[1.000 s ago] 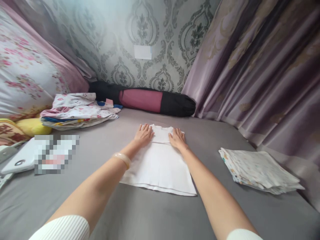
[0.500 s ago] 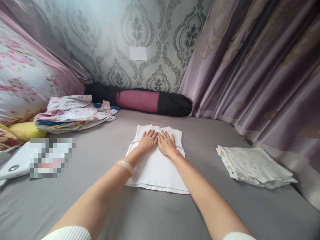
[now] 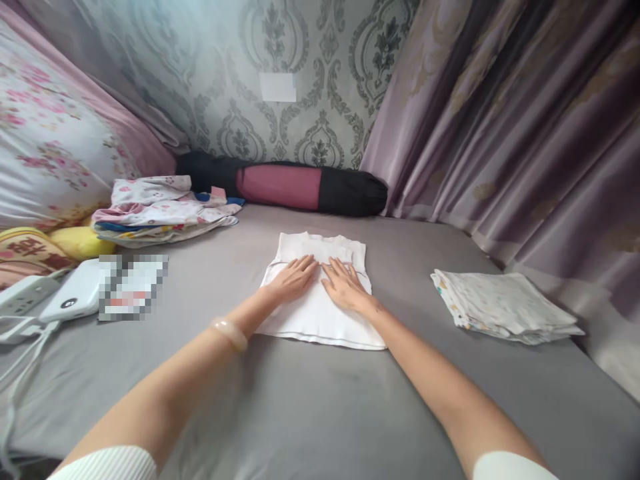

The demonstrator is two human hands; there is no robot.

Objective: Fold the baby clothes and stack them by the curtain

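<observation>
A white shirt lies flat on the grey bed sheet, its neckline toward the wall and its hem toward me. Its sleeves appear tucked in at the sides. My left hand rests flat on the upper left of the cloth, fingers stretched out. Beside it, my right hand presses flat on the upper right with fingers spread. The fingertips of the two hands nearly meet at the middle of the shirt. Neither hand grips anything.
A folded stack of pale printed cloth sits on the right. At the back left is a pile of printed clothes. A black and maroon roll bag lies along the wall. A white power bank and power strip are at left.
Both hands have slid down the shirt toward me, the fingers still flat. The camera view has tilted down slightly, showing more of the power strip and cables.
</observation>
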